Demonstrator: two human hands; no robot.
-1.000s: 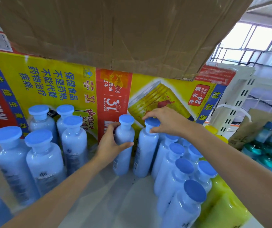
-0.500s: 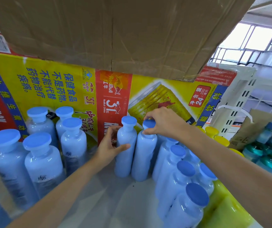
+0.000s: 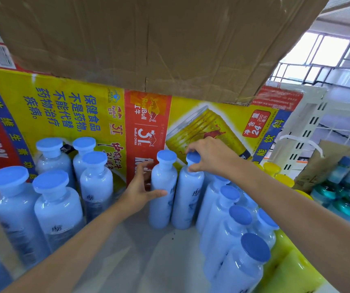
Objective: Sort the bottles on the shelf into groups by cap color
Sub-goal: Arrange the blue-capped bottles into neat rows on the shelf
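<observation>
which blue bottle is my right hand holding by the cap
The right bottle of the middle pair: the right hand pinches its cap from above. The left hand grips the neighbour bottle by its body; the rest stand untouched.

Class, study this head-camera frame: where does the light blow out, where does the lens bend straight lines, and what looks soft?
Head view: the bright window at upper right is overexposed; the wide lens bows the brown cardboard box overhead and tilts the white slotted shelf upright; the pale blue bottles with blue caps at the left edge look soft.
</observation>
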